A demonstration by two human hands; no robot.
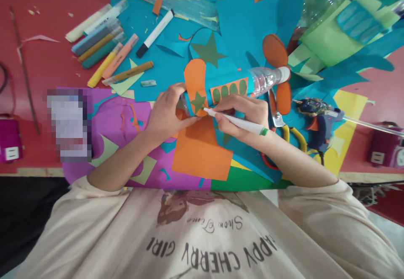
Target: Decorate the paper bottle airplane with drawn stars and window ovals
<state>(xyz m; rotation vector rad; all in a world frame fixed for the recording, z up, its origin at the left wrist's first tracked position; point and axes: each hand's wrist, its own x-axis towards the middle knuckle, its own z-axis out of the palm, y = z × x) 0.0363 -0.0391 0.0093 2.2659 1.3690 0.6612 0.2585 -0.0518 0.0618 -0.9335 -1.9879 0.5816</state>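
Observation:
A plastic bottle (265, 81) wrapped in blue paper lies in front of me, its white cap to the right. Orange paper propeller blades (275, 51) stick out near the cap. Along its side runs an orange strip with several green ovals (233, 89). An orange paper piece (195, 75) with a green star (198, 102) crosses the bottle's left end. My left hand (167, 112) is closed around that end, thumb below and fingers above. My right hand (243, 112) grips a white marker (241, 123) with a green end, its tip at the star's edge.
Several markers (104, 39) lie at the upper left, near a blurred phone (69, 127). To the right are a hot glue gun (322, 121) and scissors with yellow-and-red handles (285, 134). An orange sheet (202, 152) and paper scraps cover the red table (19, 60).

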